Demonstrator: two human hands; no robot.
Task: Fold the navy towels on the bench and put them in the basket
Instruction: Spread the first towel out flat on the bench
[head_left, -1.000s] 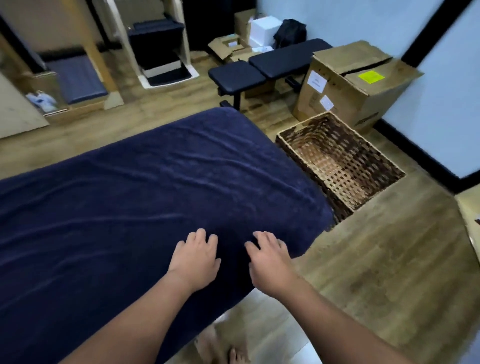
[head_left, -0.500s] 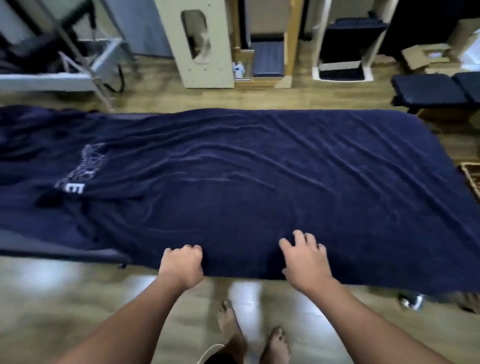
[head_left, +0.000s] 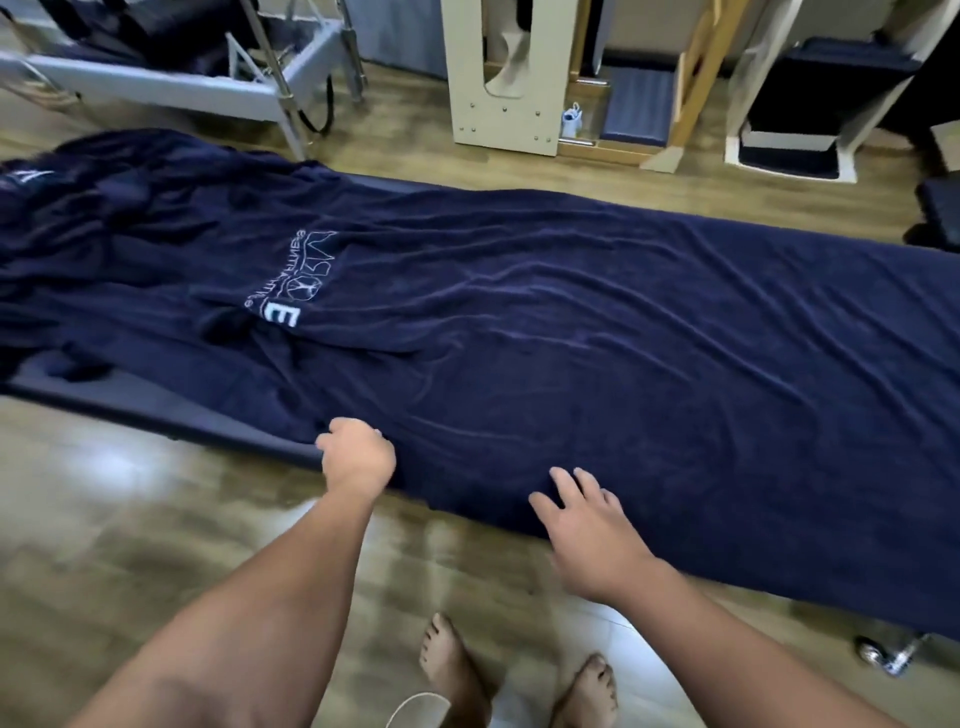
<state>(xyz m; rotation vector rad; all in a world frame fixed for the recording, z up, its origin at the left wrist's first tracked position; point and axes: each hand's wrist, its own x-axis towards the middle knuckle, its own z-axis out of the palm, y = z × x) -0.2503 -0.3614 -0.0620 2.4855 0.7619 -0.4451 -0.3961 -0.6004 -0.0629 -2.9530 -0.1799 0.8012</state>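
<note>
A navy towel (head_left: 597, 332) lay spread along the bench (head_left: 171, 415), covering it from about 9 o'clock to 3 o'clock in the head view, with white lettering (head_left: 291, 283) toward the 10 o'clock side. More navy cloth (head_left: 104, 234) was bunched at the bench's 9 o'clock end; whether it was a second towel or the same one gathered up could not be told. The basket was not in view.

The left hand (head_left: 358, 457) sat at the towel's near hem, around 7 o'clock from the lettering, its fingers curled onto the cloth in what looked like a pinch of the edge. The right hand (head_left: 587, 525) lay at 4 o'clock from the left one, well apart from it, fingers spread and flat on the hem, holding nothing. The person's bare feet (head_left: 498, 675) stood on the wooden floor (head_left: 104, 519) at 6 o'clock.

The step in hand appeared to be taking up the near long edge for the first fold. To do it well, the right hand would need to close on the hem as the left had, and both should probably move wider apart so the edge lifted straight. The far hem should be matched before pressing, and the ripples at centre smoothed first, or the fold would likely trap creases and come out skewed
</note>
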